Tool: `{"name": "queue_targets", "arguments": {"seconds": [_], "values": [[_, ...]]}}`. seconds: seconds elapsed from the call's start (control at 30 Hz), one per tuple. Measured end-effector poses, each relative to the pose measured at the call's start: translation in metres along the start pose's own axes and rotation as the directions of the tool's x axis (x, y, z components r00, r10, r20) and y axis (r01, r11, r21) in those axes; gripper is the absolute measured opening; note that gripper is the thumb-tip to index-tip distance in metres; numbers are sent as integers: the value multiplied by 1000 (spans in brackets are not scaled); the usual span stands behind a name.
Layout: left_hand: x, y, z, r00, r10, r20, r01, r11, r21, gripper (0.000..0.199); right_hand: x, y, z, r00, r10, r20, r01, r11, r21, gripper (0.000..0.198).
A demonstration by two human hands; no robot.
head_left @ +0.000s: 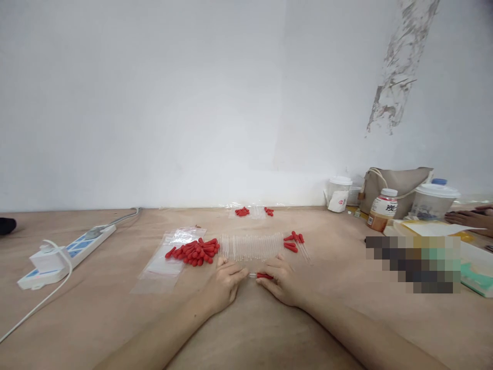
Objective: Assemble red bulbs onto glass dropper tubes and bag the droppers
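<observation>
Between my hands, near the middle of the table, a clear glass dropper tube (252, 275) meets a red rubber bulb (265, 276). My left hand (225, 282) is closed on the tube, most of it hidden by the fingers. The fingers of my right hand (284, 281) pinch the red bulb. Just beyond both hands lies a row of clear glass tubes (250, 246), side by side. To its left a pile of red bulbs (196, 252) rests partly on clear plastic bags (164, 262). At its right end lie several droppers with red bulbs (296, 237).
A white power strip (87, 244) with a plugged-in charger and cable lies at left. Farther back is a small bagged set of red bulbs (242, 211). At right stand a paper cup (339, 194), a bottle (382, 209), a bag (396, 187) and another person's hand (468, 218).
</observation>
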State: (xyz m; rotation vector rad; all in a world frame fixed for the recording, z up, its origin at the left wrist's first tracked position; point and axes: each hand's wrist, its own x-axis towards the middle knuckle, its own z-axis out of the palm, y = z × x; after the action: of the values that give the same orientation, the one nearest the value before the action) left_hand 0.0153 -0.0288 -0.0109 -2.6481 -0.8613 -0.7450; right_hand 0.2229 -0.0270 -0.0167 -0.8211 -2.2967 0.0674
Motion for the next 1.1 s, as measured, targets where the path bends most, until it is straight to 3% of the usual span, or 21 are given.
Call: {"name": "queue_targets", "arguments": {"seconds": [0.53,0.63,0.7,0.8,0.87,0.97,1.1], "values": [[4,7,-2,997,-75,5,75,996,-50,27,10,-4,-1,999,3,38,-3,1000,14,11],[6,10,-1,994,-111,0,111,989,-102,26,11,-3,-5,999,42,33,-47,979,197,13],[8,12,0,991,-130,-25,125,979,-161,25,12,-1,-5,987,158,-10,-141,905,402,14],[10,13,-1,983,-178,-50,161,957,-241,25,15,2,1,912,402,-77,-256,707,659,24],[10,12,-1,974,-222,-53,199,939,-280,26,19,5,3,866,489,-99,-261,613,746,29],[7,8,-3,949,-302,-90,266,920,-288,33,26,16,-6,807,569,-159,-254,576,777,33],[4,2,-4,926,-360,-116,326,916,-235,28,33,50,-43,693,692,-199,-342,560,755,43]]}}
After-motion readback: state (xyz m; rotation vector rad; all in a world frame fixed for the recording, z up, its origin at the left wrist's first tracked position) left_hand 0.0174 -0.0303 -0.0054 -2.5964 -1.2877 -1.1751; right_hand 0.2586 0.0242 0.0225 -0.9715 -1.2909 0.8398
